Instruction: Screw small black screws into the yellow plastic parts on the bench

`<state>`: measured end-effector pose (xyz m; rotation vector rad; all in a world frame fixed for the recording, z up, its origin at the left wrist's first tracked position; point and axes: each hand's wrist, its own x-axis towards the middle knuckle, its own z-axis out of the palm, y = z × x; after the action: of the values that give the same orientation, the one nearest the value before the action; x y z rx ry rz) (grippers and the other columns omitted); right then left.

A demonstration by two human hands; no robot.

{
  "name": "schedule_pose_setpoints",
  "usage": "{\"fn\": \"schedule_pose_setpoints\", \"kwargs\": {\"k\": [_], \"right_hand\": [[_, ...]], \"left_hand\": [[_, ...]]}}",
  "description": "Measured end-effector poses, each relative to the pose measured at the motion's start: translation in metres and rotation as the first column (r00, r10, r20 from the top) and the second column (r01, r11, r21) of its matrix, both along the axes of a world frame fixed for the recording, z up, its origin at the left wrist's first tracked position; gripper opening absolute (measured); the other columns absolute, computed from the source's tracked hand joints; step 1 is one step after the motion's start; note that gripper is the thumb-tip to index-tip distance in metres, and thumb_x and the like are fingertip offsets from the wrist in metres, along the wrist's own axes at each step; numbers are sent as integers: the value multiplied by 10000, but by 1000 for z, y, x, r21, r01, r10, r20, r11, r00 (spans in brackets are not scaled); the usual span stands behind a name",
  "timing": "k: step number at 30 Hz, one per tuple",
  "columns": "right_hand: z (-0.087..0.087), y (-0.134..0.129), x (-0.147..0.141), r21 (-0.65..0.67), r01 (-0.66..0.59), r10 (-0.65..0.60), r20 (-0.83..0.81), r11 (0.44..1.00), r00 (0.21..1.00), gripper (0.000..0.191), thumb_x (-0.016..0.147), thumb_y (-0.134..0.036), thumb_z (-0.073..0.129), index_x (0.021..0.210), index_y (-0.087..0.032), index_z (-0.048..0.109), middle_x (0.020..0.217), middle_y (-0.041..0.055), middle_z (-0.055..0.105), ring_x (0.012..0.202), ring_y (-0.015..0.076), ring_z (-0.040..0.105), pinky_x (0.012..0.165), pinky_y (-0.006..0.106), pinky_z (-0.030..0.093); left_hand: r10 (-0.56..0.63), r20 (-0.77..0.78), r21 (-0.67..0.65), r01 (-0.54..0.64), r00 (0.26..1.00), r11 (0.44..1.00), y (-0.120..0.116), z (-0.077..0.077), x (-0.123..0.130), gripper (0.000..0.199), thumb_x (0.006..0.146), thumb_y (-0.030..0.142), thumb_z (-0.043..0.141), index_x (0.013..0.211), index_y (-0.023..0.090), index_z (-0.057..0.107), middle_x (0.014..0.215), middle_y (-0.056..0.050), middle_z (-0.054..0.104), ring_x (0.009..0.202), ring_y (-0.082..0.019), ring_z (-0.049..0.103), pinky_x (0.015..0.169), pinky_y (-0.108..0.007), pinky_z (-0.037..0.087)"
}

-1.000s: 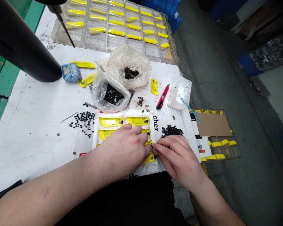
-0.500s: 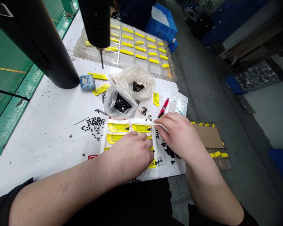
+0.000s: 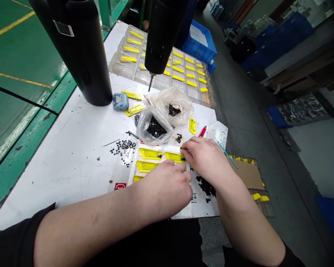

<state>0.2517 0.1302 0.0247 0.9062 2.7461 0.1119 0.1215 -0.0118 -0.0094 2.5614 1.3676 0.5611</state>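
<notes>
My left hand [image 3: 165, 187] lies curled over rows of yellow plastic parts on a printed white sheet. Its fingertips are mostly hidden, so what they grip, if anything, does not show. Just beside it, my right hand [image 3: 207, 157] has thumb and forefinger pinched at the end of the upper right yellow part [image 3: 174, 156]; a tiny dark thing shows at the fingertips, too small to name. Another yellow part [image 3: 150, 153] lies to the left, with a small black piece at its end. A thin blue stick [image 3: 228, 156] crosses beside my right hand; I cannot tell whether it is held.
Bags of black pieces [image 3: 156, 128] stand beyond the sheet. Loose black pieces lie left [image 3: 124, 148] and right [image 3: 206, 185]. A black powered screwdriver [image 3: 158, 44] hangs overhead near a black cylinder [image 3: 86, 59]. Behind are a compartment tray [image 3: 133, 70], a red knife [image 3: 202, 131] and a blue crate [image 3: 202, 50].
The camera view has shifted, so the table things appear farther right. More of the blue stick shows beside my right hand. Both hands stay close together over the yellow parts.
</notes>
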Motion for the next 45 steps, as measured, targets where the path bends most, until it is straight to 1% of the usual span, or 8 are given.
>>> {"fn": "schedule_pose_setpoints", "kwargs": {"k": [8, 15, 19, 25, 31, 37, 40, 45], "right_hand": [[3, -2, 4, 23, -3, 2, 12, 1000, 1000, 164, 1102, -201, 657, 1027, -209, 803, 1061, 53, 745, 1062, 285, 703, 863, 426, 457], [-2, -1, 21, -46, 50, -58, -170, 998, 984, 113, 1080, -181, 697, 1055, -214, 802, 1081, 23, 745, 1008, 235, 724, 894, 365, 506], [-4, 1, 18, -58, 75, -84, -165, 995, 983, 91, 1071, -197, 731, 1110, -223, 809, 1139, 26, 750, 1052, 249, 723, 899, 373, 511], [-1, 10, 8, -128, 16, -36, -159, 992, 987, 122, 1086, -189, 725, 1178, -216, 802, 1213, 48, 743, 1132, 260, 707, 978, 376, 513], [-12, 21, 9, -303, 17, -106, -281, 953, 954, 126, 1038, -139, 747, 1126, -224, 773, 1185, 47, 717, 1084, 238, 693, 970, 347, 519], [-22, 26, 13, -323, 10, -125, -337, 946, 933, 88, 1013, -134, 759, 998, -221, 753, 1091, 24, 708, 1035, 222, 670, 912, 335, 498], [-23, 26, 15, -324, 14, -136, -357, 946, 924, 69, 1013, -151, 769, 1007, -218, 752, 1100, 26, 710, 1032, 220, 670, 882, 333, 486], [-24, 28, 17, -330, -8, -132, -398, 944, 908, 86, 1059, -168, 713, 1003, -220, 752, 1092, 16, 722, 1022, 199, 678, 917, 327, 494]], "left_hand": [[-8, -8, -4, 8, 1000, 1000, 0, 5, -1, 88, 948, 185, 795, 864, 193, 769, 846, -42, 674, 839, -267, 632, 669, -438, 412], [37, -10, -43, -37, 999, 998, 1, 11, -3, 84, 980, 197, 763, 896, 199, 751, 883, -40, 690, 892, -280, 670, 695, -452, 444], [34, -25, -27, -35, 999, 999, 2, 10, -4, 85, 966, 194, 783, 889, 198, 747, 873, -41, 689, 876, -276, 665, 691, -445, 435], [25, -52, -51, -28, 998, 998, 2, 12, -3, 87, 997, 202, 749, 910, 202, 754, 898, -45, 712, 892, -276, 665, 701, -427, 447], [15, -46, -76, -18, 999, 997, 2, 17, -4, 80, 993, 190, 742, 916, 198, 760, 923, -52, 727, 929, -291, 688, 739, -445, 491], [24, -17, -41, -25, 1000, 999, 1, 16, -4, 90, 987, 194, 756, 898, 190, 745, 883, -49, 704, 916, -280, 683, 708, -442, 471], [19, -20, -54, -20, 1000, 998, 1, 16, -4, 91, 994, 200, 751, 904, 190, 745, 883, -47, 702, 919, -278, 682, 705, -438, 462], [17, -16, -39, -18, 1000, 999, 1, 15, -4, 101, 992, 201, 754, 893, 193, 739, 870, -38, 695, 887, -274, 678, 670, -439, 449]]}}
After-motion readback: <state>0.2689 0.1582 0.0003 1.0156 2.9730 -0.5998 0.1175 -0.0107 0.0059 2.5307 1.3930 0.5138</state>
